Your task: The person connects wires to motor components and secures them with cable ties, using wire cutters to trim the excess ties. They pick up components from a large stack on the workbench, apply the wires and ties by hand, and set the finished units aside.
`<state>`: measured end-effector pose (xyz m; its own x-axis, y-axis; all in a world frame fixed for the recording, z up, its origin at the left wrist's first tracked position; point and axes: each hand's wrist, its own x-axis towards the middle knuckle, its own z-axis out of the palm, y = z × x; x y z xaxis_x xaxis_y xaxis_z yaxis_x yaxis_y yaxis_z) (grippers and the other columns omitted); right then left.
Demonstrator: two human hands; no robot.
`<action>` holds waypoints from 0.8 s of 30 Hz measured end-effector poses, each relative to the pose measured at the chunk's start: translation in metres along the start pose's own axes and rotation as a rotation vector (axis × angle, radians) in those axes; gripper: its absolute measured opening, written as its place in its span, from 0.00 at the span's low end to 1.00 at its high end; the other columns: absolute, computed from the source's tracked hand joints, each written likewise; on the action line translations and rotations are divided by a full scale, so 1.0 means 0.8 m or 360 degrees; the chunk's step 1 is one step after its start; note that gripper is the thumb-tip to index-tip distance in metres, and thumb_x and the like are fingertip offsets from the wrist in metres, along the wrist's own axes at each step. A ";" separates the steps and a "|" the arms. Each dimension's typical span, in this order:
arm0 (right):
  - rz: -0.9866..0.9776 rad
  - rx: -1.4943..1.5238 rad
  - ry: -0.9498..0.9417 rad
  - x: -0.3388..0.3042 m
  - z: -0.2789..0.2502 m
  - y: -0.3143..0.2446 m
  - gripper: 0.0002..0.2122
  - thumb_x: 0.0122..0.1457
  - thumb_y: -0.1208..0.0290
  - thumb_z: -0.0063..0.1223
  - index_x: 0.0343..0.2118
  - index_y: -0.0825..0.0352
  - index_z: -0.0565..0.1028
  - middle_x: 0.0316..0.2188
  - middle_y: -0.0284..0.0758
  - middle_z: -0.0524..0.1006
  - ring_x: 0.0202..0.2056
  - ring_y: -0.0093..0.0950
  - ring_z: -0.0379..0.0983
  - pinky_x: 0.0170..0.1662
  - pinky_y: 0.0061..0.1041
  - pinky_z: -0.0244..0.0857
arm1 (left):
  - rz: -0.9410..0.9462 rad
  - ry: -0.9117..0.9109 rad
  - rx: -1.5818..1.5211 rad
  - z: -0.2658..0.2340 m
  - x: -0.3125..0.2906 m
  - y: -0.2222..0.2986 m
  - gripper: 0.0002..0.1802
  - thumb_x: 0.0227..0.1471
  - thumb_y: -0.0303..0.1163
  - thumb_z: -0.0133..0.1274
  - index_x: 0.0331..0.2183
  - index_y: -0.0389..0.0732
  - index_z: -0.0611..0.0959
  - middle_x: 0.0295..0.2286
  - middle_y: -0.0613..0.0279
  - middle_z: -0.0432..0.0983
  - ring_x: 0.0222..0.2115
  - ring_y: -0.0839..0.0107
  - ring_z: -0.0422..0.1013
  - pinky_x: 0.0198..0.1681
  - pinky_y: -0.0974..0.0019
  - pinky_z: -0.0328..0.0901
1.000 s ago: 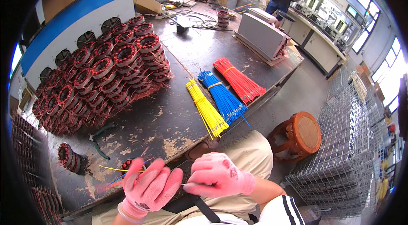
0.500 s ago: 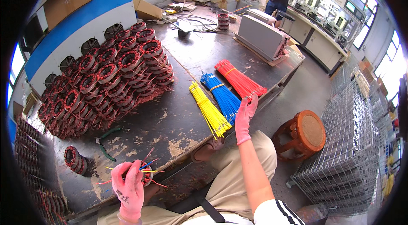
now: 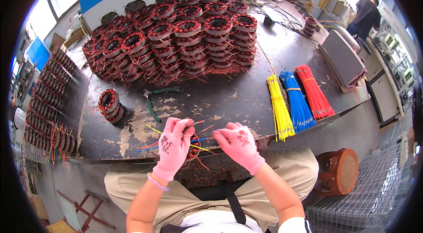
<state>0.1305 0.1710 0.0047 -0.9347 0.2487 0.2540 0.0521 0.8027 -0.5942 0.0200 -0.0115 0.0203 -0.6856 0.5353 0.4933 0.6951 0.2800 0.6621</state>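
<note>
My left hand (image 3: 174, 147), in a pink glove, is closed at a small ring-shaped motor stator (image 3: 194, 149) at the table's front edge, partly hiding it. Red, blue and yellow wires stick out on both sides of these fingers. To its right, my right hand (image 3: 240, 147), also gloved, has thumb and fingers pinched together. The tip of a blue wire (image 3: 202, 139) reaches those fingertips; what they grip is hidden. Bundles of yellow wires (image 3: 280, 109), blue wires (image 3: 298, 101) and red wires (image 3: 314, 93) lie on the right of the table (image 3: 211, 101).
Stacked stators (image 3: 187, 30) fill the back of the table, with more in rows (image 3: 48, 105) at far left. Green-handled pliers (image 3: 154, 101) and a short stator stack (image 3: 110, 106) lie nearer. A wooden stool (image 3: 339, 171) and wire cage (image 3: 374, 189) stand right; a person (image 3: 365, 18) stands beyond.
My right hand has left the red wire bundle and come over beside my left hand at the stator. The view has swung left, so the table sits squarely before me.
</note>
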 end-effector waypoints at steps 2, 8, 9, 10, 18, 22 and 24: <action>-0.0081 -0.0011 -0.0091 0.016 0.016 -0.001 0.10 0.61 0.64 0.55 0.32 0.64 0.82 0.27 0.43 0.75 0.34 0.45 0.73 0.37 0.42 0.66 | -0.0035 0.0018 -0.0072 0.016 0.000 -0.006 0.11 0.54 0.18 0.56 0.41 0.39 0.81 0.34 0.55 0.74 0.30 0.61 0.78 0.32 0.63 0.72; 0.0128 0.0541 -0.0189 0.034 0.050 0.005 0.12 0.61 0.62 0.54 0.36 0.64 0.83 0.32 0.43 0.78 0.40 0.44 0.74 0.45 0.41 0.67 | -0.0066 -0.0018 -0.0106 0.035 -0.005 -0.023 0.14 0.54 0.19 0.55 0.43 0.39 0.78 0.36 0.54 0.73 0.34 0.54 0.75 0.36 0.57 0.70; 0.0149 0.0634 -0.0154 0.033 0.054 0.001 0.12 0.60 0.62 0.54 0.37 0.64 0.83 0.32 0.43 0.78 0.41 0.44 0.74 0.45 0.40 0.67 | -0.0097 -0.0023 -0.0127 0.034 -0.009 -0.025 0.13 0.54 0.19 0.55 0.43 0.39 0.78 0.36 0.53 0.73 0.34 0.53 0.75 0.36 0.56 0.70; 0.0253 0.0629 -0.0249 0.034 0.047 -0.004 0.11 0.58 0.64 0.56 0.38 0.65 0.83 0.33 0.42 0.79 0.42 0.42 0.74 0.46 0.39 0.67 | -0.0105 -0.0015 -0.0146 0.033 -0.008 -0.024 0.13 0.54 0.19 0.55 0.43 0.39 0.77 0.36 0.53 0.72 0.35 0.52 0.74 0.36 0.56 0.70; -0.0024 0.0245 0.0232 0.013 0.038 -0.012 0.06 0.52 0.71 0.63 0.34 0.59 0.83 0.32 0.32 0.80 0.39 0.35 0.73 0.44 0.35 0.65 | 0.0032 -0.0258 -0.0057 0.017 -0.006 -0.030 0.11 0.51 0.19 0.58 0.39 0.37 0.79 0.35 0.54 0.72 0.33 0.56 0.76 0.35 0.58 0.71; -0.0116 0.0143 0.0357 -0.003 0.033 -0.013 0.08 0.48 0.75 0.67 0.32 0.59 0.81 0.31 0.30 0.77 0.37 0.34 0.72 0.43 0.35 0.64 | 0.0160 -0.0400 -0.0076 0.015 -0.001 -0.034 0.10 0.50 0.21 0.59 0.37 0.37 0.81 0.36 0.54 0.73 0.34 0.54 0.75 0.36 0.57 0.71; -0.0213 0.0077 0.0437 -0.004 0.031 -0.012 0.10 0.47 0.75 0.67 0.34 0.59 0.80 0.33 0.30 0.78 0.38 0.34 0.72 0.42 0.34 0.64 | 0.0183 -0.0435 -0.0120 0.012 0.002 -0.036 0.10 0.49 0.24 0.61 0.36 0.39 0.81 0.35 0.54 0.73 0.33 0.54 0.75 0.35 0.56 0.70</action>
<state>0.1239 0.1490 -0.0092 -0.8019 0.2852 0.5250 -0.0879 0.8128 -0.5758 0.0013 -0.0109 -0.0037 -0.5126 0.7577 0.4039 0.7396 0.1506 0.6560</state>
